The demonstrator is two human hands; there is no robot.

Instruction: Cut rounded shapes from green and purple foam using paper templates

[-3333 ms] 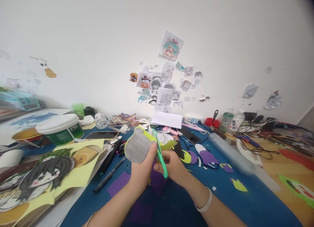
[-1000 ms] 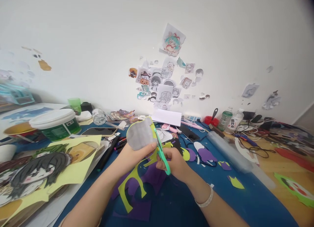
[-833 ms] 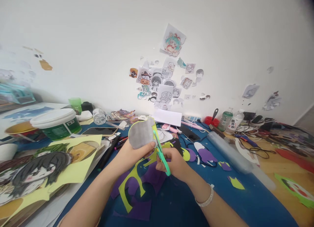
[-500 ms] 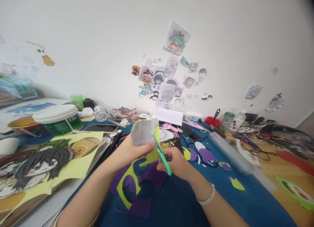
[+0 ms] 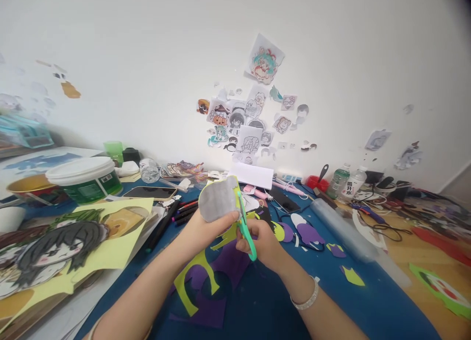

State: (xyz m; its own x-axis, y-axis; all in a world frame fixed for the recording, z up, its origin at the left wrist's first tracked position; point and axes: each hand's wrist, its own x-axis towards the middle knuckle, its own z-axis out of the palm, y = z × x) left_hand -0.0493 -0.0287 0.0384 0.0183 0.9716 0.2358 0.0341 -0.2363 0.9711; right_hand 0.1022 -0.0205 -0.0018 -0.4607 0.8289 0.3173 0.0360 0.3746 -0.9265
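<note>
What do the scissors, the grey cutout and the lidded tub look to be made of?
Scissors: smooth plastic handles, judging by the even bright green; the blades are too small to tell.
Grey cutout: matte and thin, probably paper or card, with a yellow-green layer showing at its edge.
Tub: likely moulded plastic, given the thick-rimmed white lid and smooth green wall.

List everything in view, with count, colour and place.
scissors: one pair, green, centre
cutout: one, grey edged lime, centre
scraps: several, purple and lime, front, right
cloth: one, blue, under the scraps
tub: one, green, white lid, left
phones: two, dark, left and right
pens: several, mostly dark, left centre
plastic roll: one, clear, right
labelled bottles: two, clear, right rear
drawings: many, mixed, on the white wall
rear clutter: mixed, too crowded to count, right
left hand: one, bare, holding the cutout
right hand: one, bare, on the scissors
</note>
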